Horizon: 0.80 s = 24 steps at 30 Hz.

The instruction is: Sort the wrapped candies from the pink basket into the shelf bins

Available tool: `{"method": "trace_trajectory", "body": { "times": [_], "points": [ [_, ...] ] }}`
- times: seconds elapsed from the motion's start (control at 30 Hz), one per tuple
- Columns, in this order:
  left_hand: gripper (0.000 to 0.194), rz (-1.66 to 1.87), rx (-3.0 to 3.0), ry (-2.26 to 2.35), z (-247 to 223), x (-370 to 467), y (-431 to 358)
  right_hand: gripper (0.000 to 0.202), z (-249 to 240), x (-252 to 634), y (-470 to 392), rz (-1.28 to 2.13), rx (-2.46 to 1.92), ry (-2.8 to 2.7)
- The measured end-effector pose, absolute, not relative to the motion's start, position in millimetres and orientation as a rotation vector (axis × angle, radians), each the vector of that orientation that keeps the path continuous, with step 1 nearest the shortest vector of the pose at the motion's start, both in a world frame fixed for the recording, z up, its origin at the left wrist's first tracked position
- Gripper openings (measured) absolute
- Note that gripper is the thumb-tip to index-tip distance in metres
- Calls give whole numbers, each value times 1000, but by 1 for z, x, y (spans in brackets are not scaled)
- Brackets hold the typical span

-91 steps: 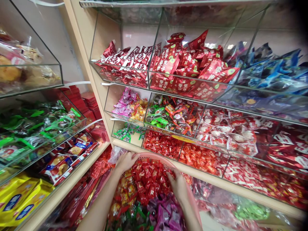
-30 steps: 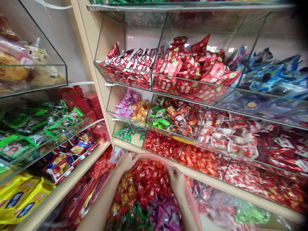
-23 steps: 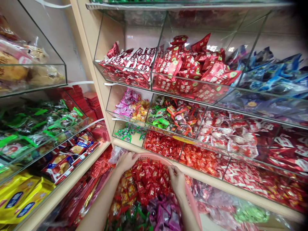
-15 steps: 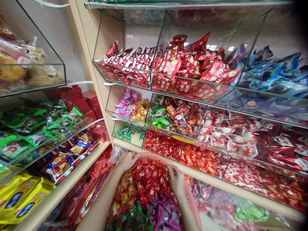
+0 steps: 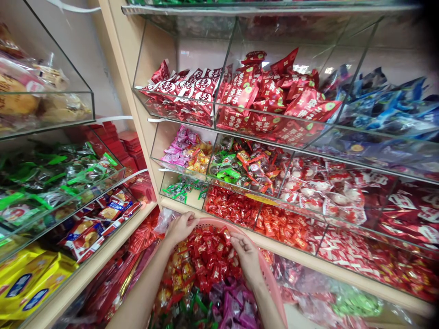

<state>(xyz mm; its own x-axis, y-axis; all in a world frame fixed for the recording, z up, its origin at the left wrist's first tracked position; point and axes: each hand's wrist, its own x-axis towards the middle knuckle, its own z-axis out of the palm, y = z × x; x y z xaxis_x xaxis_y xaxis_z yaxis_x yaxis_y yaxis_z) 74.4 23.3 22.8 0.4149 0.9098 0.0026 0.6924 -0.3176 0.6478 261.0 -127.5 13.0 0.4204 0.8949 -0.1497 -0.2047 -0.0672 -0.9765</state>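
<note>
A pink plastic basket (image 5: 270, 278) at the bottom centre holds red wrapped candies (image 5: 209, 256), purple ones (image 5: 236, 306) and orange-yellow ones. My left hand (image 5: 180, 227) grips the basket's far left rim. My right hand (image 5: 245, 253) rests palm down among the red candies near the right rim, fingers curled into the pile; whether it holds any I cannot tell. Just beyond the basket, a clear bin of similar red candies (image 5: 233, 208) sits on the lowest shelf.
Glass-fronted bins fill the shelving: red packets (image 5: 260, 98) on top, blue packets (image 5: 387, 107) to the right, pink and mixed candies (image 5: 185, 151) in the middle row. On a second shelf unit at the left lie green packs (image 5: 51, 176) and yellow bags (image 5: 27, 278).
My right hand slid from the basket's right rim leftward into the red candies and curled its fingers. My left hand stayed on the rim.
</note>
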Motion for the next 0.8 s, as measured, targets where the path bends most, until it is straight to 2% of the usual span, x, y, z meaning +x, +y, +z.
{"method": "trace_trajectory", "body": {
  "times": [0.07,0.13,0.33,0.57,0.8],
  "points": [
    [37,767,2047,1178,29,76,19,36,11,250,-127,1020,-1345,-773],
    [33,876,2025,1010,38,79,10,33,9,240,-126,1009,-1337,-848],
    [33,435,1871,685,50,92,-18,29,8,228,-125,1035,-1262,-892],
    [39,422,1824,684,48,101,-25,30,11,226,-125,1154,-1250,-802],
    [39,391,1810,645,52,103,-31,27,14,225,-127,1130,-1244,-769]
  ]
}}
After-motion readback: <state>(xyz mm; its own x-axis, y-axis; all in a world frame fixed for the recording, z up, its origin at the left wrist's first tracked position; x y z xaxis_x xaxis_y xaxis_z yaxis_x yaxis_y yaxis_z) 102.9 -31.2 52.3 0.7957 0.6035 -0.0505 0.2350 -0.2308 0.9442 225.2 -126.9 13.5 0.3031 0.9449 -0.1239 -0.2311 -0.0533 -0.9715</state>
